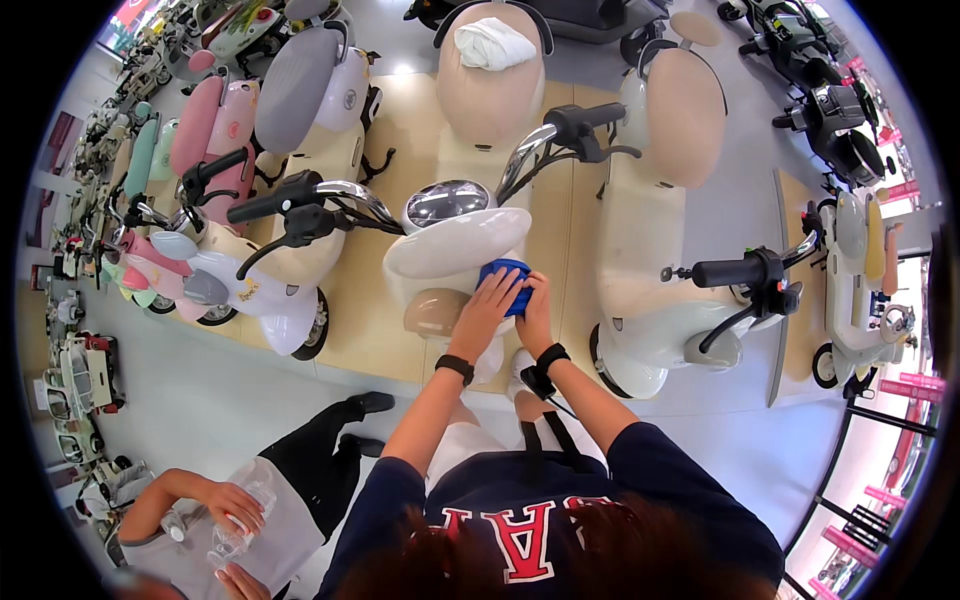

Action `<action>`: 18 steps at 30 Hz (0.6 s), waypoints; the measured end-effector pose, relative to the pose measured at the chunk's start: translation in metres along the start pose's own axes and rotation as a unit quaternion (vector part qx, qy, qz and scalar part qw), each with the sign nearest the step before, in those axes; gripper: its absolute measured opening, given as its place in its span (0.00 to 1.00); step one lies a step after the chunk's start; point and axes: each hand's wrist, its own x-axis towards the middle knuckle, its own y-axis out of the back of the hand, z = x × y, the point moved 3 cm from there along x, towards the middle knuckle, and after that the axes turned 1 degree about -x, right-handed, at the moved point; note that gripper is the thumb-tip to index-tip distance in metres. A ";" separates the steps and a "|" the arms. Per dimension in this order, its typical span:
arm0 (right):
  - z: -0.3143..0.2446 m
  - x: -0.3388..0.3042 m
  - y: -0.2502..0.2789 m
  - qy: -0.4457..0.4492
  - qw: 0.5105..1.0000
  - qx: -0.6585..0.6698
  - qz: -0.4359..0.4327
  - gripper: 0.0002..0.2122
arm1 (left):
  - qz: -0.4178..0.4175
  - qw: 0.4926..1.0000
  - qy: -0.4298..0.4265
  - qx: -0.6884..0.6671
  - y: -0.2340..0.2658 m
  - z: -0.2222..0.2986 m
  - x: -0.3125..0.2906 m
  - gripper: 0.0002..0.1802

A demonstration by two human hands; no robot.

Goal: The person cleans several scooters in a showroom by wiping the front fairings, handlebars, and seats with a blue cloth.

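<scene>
A folded blue cloth (516, 300) lies bunched against the front of a cream-white scooter (404, 277), just below its oval white headlight cover (458, 243). My left hand (488, 302) rests over the cloth with its fingers closed on it. My right hand (537, 302) grips the cloth's right edge, close beside the left. Both palms face the scooter, so part of the cloth is hidden under my fingers. Above the cover are a round chrome-rimmed gauge (447, 202) and the handlebar with black grips (262, 205).
A crumpled white cloth (494, 44) lies on the scooter's beige seat (489, 95). Another cream scooter (640, 255) stands close on the right, pastel scooters (215, 110) on the left. At the lower left, a person (270, 500) holds a clear plastic bottle (262, 492).
</scene>
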 end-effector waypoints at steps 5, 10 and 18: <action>0.033 -0.018 0.008 -0.023 0.997 -0.005 -0.073 0.29 | -0.026 0.999 -0.013 -0.040 -0.028 0.012 0.001 0.32; 0.032 -0.028 0.024 -0.028 0.985 0.041 -0.163 0.28 | -0.093 0.995 -0.025 -0.023 -0.039 0.012 -0.004 0.30; -0.041 0.022 0.033 0.025 0.999 0.016 -0.035 0.29 | 0.042 0.998 0.049 -0.026 0.041 -0.002 0.007 0.30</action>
